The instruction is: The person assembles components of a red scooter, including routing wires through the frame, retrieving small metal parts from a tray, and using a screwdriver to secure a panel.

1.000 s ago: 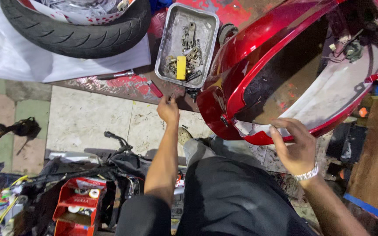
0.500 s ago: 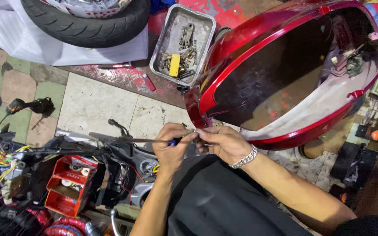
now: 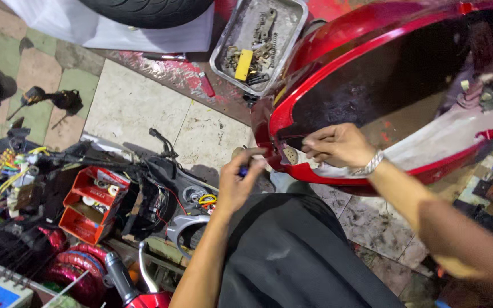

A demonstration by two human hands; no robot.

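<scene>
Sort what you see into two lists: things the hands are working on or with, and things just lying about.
In hand:
left hand gripping a blue-handled tool
right hand on the red body panel

Lying about:
metal parts tray
tyre
red parts box
bundle of wires

Red body panel (image 3: 372, 34) was glossy painted plastic outside, dull dusty black inside. Parts tray (image 3: 223, 48) was dull grey metal w/ tarnished hardware. Tyre (image 3: 144, 8) was matt rubber. Floor tiles (image 3: 138, 108) looked rough, stained. Wrist bracelet (image 3: 369, 165) was shiny metal.
</scene>
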